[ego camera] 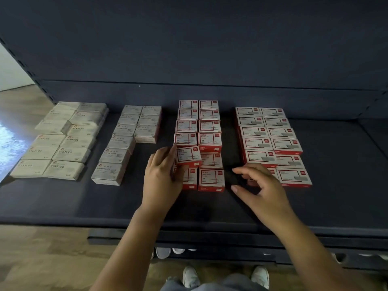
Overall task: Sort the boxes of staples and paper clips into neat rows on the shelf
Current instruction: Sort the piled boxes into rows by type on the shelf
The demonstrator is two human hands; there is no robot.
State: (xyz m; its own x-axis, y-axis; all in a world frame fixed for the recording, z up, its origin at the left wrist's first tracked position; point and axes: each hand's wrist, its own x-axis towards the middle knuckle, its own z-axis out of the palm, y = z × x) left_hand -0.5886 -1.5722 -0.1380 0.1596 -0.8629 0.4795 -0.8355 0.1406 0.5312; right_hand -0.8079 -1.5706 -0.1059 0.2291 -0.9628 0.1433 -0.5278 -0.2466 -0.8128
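While the right hand (259, 185) is held spread above the dark shelf (84, 202), a small red-and-white cardboard box (188, 155) is pinched by the left hand (162, 181).

front-left red box (190, 178) half behind left hand (161, 177), small print unreadable (blurred), forearms cropped

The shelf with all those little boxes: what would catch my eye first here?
Probably the red-and-white boxes lined up in two blocks at the middle and right of the dark shelf, bright against it. Next, the left hand holding one red box tilted out of line near the front of the middle block, the right hand hovering beside it. The pale staples boxes sit far left.
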